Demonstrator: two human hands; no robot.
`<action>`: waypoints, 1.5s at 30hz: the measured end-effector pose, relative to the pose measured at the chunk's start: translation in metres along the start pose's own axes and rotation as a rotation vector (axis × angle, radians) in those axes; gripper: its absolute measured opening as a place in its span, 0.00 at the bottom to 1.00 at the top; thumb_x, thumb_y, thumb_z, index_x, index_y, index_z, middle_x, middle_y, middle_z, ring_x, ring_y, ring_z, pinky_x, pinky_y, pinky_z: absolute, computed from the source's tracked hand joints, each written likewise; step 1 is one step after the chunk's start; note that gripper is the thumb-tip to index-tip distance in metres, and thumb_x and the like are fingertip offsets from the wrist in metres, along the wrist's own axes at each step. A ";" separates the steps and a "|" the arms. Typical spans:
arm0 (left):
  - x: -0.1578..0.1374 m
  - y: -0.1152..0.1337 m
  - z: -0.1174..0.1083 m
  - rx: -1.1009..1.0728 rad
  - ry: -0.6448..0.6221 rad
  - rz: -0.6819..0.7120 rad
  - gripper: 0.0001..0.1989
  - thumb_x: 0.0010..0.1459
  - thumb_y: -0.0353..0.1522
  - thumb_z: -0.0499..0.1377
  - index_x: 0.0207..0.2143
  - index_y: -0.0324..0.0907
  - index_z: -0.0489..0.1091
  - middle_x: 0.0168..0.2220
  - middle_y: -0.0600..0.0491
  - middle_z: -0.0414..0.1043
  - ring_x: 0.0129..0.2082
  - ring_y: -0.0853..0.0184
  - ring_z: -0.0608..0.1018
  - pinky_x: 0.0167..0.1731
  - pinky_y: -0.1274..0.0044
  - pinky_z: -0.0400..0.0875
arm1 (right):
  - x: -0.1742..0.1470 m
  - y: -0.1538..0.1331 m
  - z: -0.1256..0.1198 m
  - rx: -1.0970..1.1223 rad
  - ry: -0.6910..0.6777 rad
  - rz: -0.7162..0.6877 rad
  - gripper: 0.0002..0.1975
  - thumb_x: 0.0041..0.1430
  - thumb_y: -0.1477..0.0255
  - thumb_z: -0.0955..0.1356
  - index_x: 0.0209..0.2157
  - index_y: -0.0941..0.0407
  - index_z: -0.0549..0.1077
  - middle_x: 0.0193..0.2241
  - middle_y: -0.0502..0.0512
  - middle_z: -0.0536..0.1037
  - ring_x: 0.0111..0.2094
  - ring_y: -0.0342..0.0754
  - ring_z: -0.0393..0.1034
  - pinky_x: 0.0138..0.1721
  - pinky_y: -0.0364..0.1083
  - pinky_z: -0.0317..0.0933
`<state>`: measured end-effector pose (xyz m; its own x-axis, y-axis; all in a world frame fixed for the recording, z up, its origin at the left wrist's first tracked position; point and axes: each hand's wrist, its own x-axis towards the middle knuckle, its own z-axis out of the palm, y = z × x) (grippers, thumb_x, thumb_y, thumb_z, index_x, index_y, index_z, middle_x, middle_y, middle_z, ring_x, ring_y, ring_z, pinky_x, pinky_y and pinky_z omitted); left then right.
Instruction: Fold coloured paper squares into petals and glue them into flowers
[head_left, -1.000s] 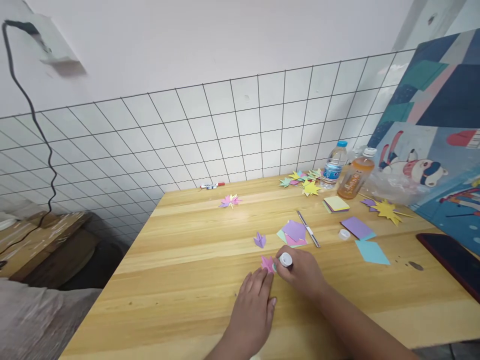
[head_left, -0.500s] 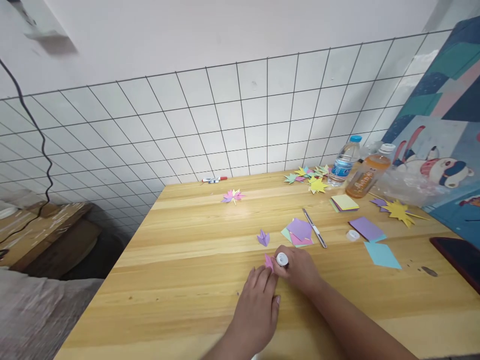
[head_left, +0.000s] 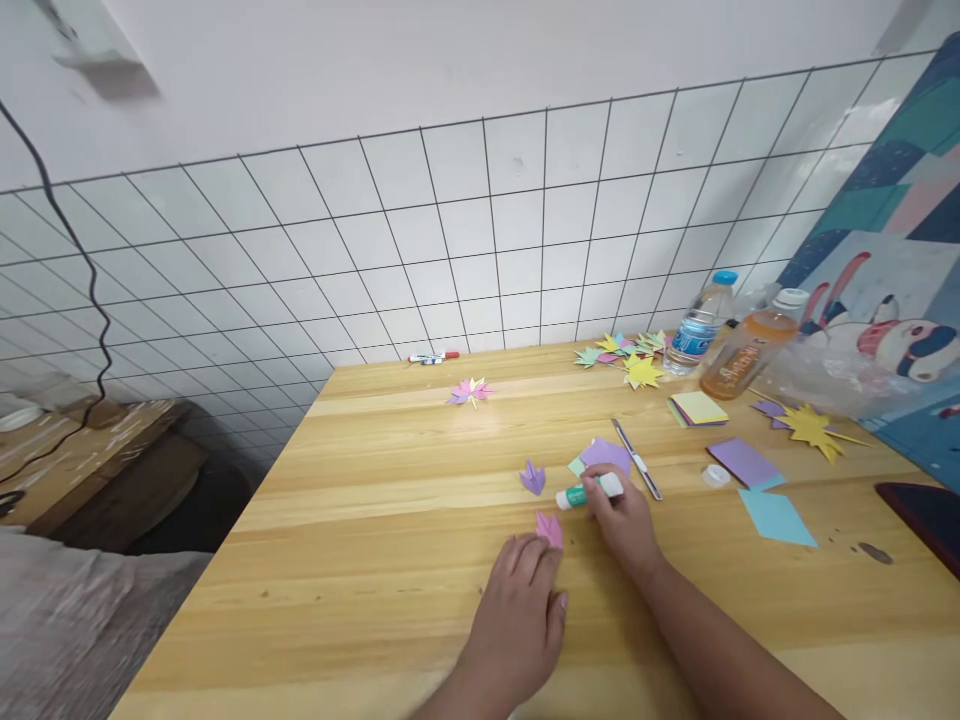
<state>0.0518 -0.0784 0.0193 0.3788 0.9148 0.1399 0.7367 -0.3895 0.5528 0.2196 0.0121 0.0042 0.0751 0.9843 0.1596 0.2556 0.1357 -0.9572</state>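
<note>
Holding a glue stick (head_left: 590, 492) in closed fingers at frame centre, the right hand (head_left: 626, 520) hides its rear end. Left hand (head_left: 521, 620) lies flat, fingertips pressing the pink folded paper (head_left: 550, 528). Orange bottle (head_left: 739, 358) label is unreadable.

Green-white glue stick (head_left: 589, 491) lies sideways beside pink folded paper (head_left: 550, 527).

The right hand (head_left: 626, 520) covered part of the glue stick (head_left: 589, 492). Bottle labels (head_left: 731, 375) were too blurry to read, and the dark tablet (head_left: 926, 510) got cut off at the edge.
</note>
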 end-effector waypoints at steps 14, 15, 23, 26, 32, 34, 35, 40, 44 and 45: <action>0.011 0.003 -0.025 -1.070 0.350 -0.162 0.27 0.46 0.43 0.65 0.48 0.40 0.69 0.49 0.43 0.71 0.50 0.54 0.71 0.49 0.68 0.65 | -0.066 -0.054 0.016 0.682 -0.329 0.132 0.13 0.58 0.61 0.65 0.40 0.53 0.62 0.27 0.49 0.69 0.29 0.43 0.65 0.27 0.42 0.64; 0.012 0.009 -0.030 -1.108 0.366 -0.225 0.22 0.49 0.41 0.64 0.43 0.39 0.71 0.44 0.44 0.74 0.45 0.56 0.75 0.44 0.70 0.69 | -0.071 -0.055 0.018 0.661 -0.320 0.121 0.14 0.58 0.61 0.65 0.40 0.53 0.62 0.28 0.50 0.69 0.30 0.44 0.65 0.27 0.43 0.65; 0.004 0.033 -0.055 -1.072 0.382 -0.233 0.15 0.50 0.37 0.64 0.40 0.40 0.75 0.38 0.47 0.78 0.40 0.58 0.77 0.43 0.71 0.69 | -0.082 -0.051 0.005 0.104 -0.294 -0.255 0.15 0.63 0.59 0.57 0.37 0.55 0.65 0.27 0.52 0.71 0.27 0.46 0.66 0.29 0.44 0.59; 0.003 0.035 -0.059 -0.989 0.403 -0.173 0.12 0.50 0.36 0.64 0.37 0.42 0.76 0.38 0.48 0.77 0.40 0.59 0.76 0.43 0.72 0.69 | -0.084 -0.052 0.003 0.116 -0.330 -0.285 0.20 0.64 0.56 0.53 0.34 0.56 0.65 0.23 0.52 0.71 0.24 0.45 0.66 0.28 0.44 0.57; 0.002 0.035 -0.066 -0.813 0.392 -0.068 0.09 0.50 0.36 0.63 0.34 0.44 0.77 0.37 0.49 0.75 0.41 0.61 0.74 0.43 0.73 0.68 | -0.092 -0.056 0.013 0.443 -0.461 0.076 0.29 0.62 0.51 0.46 0.21 0.55 0.60 0.12 0.52 0.69 0.16 0.44 0.64 0.25 0.45 0.61; 0.002 0.036 -0.068 -0.766 0.376 -0.054 0.09 0.50 0.36 0.63 0.34 0.44 0.78 0.37 0.48 0.75 0.42 0.60 0.74 0.43 0.73 0.68 | -0.093 -0.054 0.017 0.609 -0.526 0.220 0.30 0.61 0.49 0.46 0.17 0.54 0.56 0.09 0.51 0.66 0.12 0.42 0.60 0.22 0.45 0.62; 0.002 0.036 -0.068 -0.754 0.373 -0.052 0.09 0.50 0.37 0.63 0.34 0.44 0.78 0.36 0.48 0.75 0.41 0.59 0.74 0.43 0.72 0.68 | -0.093 -0.053 0.018 0.671 -0.541 0.262 0.31 0.60 0.48 0.46 0.16 0.54 0.55 0.08 0.50 0.65 0.10 0.41 0.59 0.21 0.45 0.63; 0.003 0.040 -0.068 -0.777 0.384 -0.091 0.12 0.48 0.39 0.64 0.33 0.42 0.77 0.35 0.48 0.74 0.37 0.60 0.74 0.40 0.72 0.69 | -0.095 -0.050 0.021 0.780 -0.553 0.355 0.31 0.59 0.46 0.50 0.14 0.55 0.54 0.07 0.49 0.64 0.08 0.39 0.57 0.18 0.44 0.64; 0.001 0.043 -0.066 -0.794 0.411 -0.171 0.13 0.45 0.39 0.66 0.31 0.40 0.74 0.31 0.49 0.73 0.33 0.62 0.75 0.36 0.74 0.70 | -0.097 -0.053 0.023 0.830 -0.595 0.464 0.31 0.56 0.43 0.50 0.16 0.55 0.54 0.06 0.47 0.62 0.07 0.39 0.56 0.18 0.45 0.65; 0.001 0.044 -0.066 -0.805 0.421 -0.194 0.14 0.44 0.39 0.66 0.31 0.40 0.72 0.29 0.50 0.73 0.32 0.62 0.75 0.35 0.75 0.70 | -0.098 -0.053 0.023 0.849 -0.605 0.484 0.31 0.56 0.43 0.51 0.16 0.55 0.55 0.05 0.46 0.62 0.06 0.39 0.56 0.17 0.45 0.65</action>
<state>0.0480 -0.0880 0.0978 -0.0611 0.9808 0.1850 0.0956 -0.1788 0.9792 0.1760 -0.0885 0.0341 -0.5459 0.8156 -0.1916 -0.4227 -0.4655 -0.7776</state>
